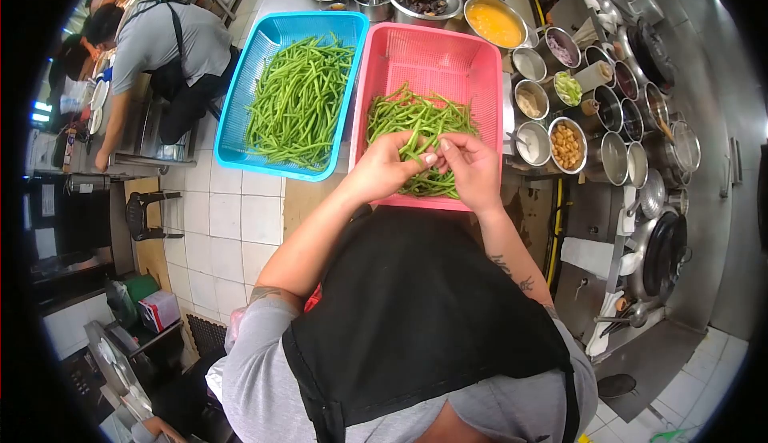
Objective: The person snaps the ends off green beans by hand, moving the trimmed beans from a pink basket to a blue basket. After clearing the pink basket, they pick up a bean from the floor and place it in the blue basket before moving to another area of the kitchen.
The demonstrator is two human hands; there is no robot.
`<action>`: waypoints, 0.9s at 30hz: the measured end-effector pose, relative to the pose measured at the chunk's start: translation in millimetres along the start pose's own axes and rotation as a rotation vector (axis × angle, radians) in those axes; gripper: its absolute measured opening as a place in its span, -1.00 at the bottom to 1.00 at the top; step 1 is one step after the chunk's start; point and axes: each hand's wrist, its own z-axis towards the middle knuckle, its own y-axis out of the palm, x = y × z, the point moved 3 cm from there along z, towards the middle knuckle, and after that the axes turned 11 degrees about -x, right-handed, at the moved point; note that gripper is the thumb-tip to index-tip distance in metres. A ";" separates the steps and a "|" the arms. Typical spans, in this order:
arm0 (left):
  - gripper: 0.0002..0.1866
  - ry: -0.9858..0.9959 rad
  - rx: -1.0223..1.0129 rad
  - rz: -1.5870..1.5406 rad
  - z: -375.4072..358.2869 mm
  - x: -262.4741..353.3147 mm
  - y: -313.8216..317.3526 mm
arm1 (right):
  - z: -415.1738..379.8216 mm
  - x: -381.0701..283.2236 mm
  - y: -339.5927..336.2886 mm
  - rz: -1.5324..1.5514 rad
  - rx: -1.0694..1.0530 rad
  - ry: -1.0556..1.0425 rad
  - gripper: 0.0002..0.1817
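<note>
A pink basket (432,55) stands in front of me, with green beans (448,119) heaped in its near part. Over these beans, my left hand (394,163) pinches a few green beans between its fingers. My right hand (470,169) meets it fingertip to fingertip, with thumb and fingers pressed together; whatever they hold is too small to make out. To the left of the pink basket, a blue basket (224,135) holds a large pile of green beans (300,107).
Metal bowls of food, one with orange liquid (496,24), stand beyond the baskets. Pots and containers, including a bowl of brown pieces (567,145), line the right side. A co-worker (172,51) bends over a counter at the left.
</note>
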 end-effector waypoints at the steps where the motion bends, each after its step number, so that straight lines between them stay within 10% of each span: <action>1: -0.83 -0.023 -0.028 -0.069 0.8 -5.5 0.7 | -1.5 2.3 -0.9 -0.008 0.000 0.000 -0.86; 7: -0.85 -0.132 -0.105 -0.116 -3.4 -3.9 -6.1 | -4.1 -19.0 1.7 -0.842 -0.069 -0.331 -0.92; 14: -0.70 -0.105 -0.027 0.012 -6.5 -12.6 -8.2 | -6.0 -23.8 9.0 -0.904 -0.153 -0.244 -0.68; 20: -0.66 -0.150 0.025 0.126 -13.7 -7.5 -9.1 | -4.9 -16.8 14.9 -0.931 -0.216 -0.260 -0.86; 27: -0.77 0.247 0.203 0.191 8.2 -39.2 9.2 | 2.3 -0.2 10.3 -1.021 -0.006 -0.298 -0.92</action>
